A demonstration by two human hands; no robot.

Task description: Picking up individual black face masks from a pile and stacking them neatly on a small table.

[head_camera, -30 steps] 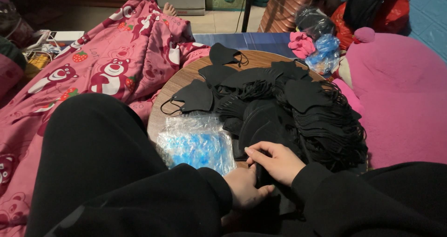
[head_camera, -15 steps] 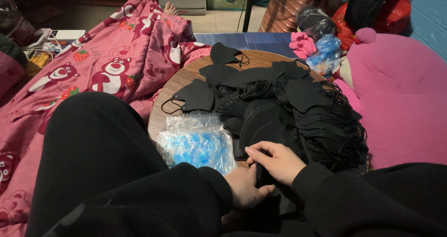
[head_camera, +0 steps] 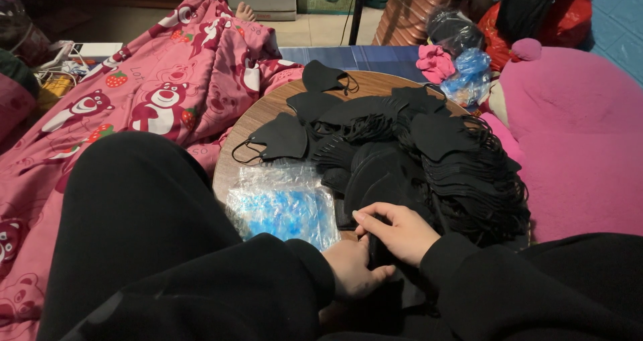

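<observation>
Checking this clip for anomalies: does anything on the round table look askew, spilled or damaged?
Nothing looks damaged or spilled. The black face masks lie in loose, uneven heaps across the round wooden table, a few strays near its far edge. Both hands, left and right, meet on one mask beside the clear plastic bags.

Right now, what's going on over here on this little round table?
A person in black sleeves sits at a round wooden table heaped with black fabric face masks. Both hands meet at the near edge: the left hand and right hand pinch one black mask together. A stack of clear plastic bags with blue print lies just left of the hands.
</observation>
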